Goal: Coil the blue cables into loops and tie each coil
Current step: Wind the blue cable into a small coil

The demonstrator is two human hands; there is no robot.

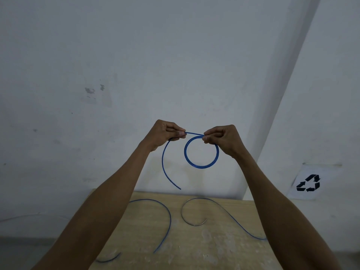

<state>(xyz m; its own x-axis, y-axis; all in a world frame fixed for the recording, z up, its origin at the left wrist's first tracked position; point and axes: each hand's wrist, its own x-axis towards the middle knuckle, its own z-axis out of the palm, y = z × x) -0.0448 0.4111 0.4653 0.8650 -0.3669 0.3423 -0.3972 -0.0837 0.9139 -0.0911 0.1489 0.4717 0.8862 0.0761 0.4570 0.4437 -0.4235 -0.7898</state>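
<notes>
Your right hand [222,139] pinches the round coil of thin blue cable [201,152] held above the wooden table [194,250], your left hand [165,133] pinches its free tail [164,168]; next, probably wrap that tail around the loops.

Your right forearm [282,211] hid where the loose cable [201,198] ended; the table [194,250] was cut off below.

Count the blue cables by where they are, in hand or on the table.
Held cable, partly coiled: 1
Loose cable stretches on the table: 3, the short one possibly part of another
Total: 4
</notes>
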